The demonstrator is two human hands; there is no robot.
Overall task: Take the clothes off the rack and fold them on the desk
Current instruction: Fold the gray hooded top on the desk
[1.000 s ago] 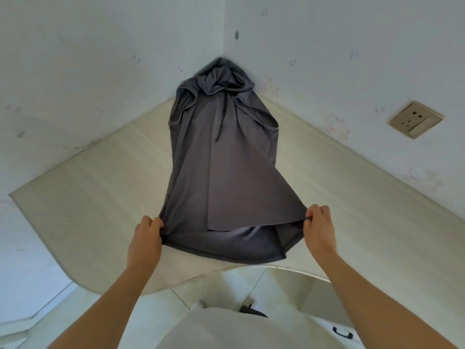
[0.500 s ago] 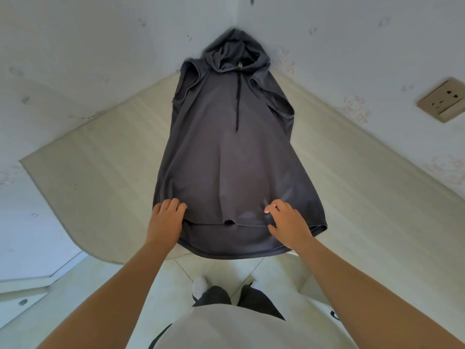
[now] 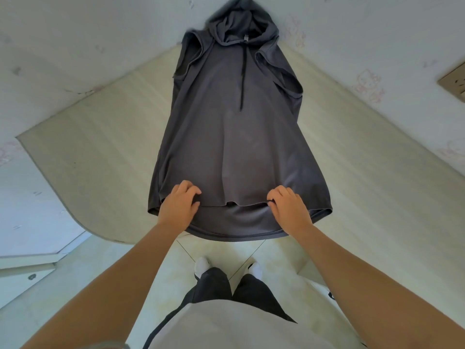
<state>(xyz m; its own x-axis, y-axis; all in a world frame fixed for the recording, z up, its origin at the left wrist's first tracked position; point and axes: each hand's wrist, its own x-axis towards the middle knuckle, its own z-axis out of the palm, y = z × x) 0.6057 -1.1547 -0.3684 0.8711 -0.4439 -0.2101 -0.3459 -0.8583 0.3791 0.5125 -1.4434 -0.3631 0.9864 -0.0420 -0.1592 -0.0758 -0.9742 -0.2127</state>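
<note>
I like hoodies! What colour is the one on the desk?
Dark grey hoodie, black drawstring; head view.

Both hands' fingers (image 3: pixel 187 190) now curl, pinching the hoodie's (image 3: pixel 234 137) front hem.

Bare desk (image 3: pixel 100 157) open on both flanks of hoodie (image 3: pixel 234 137); far end shut in by corner walls (image 3: pixel 75 41); hood (image 3: pixel 241 21) pressed against corner.
</note>
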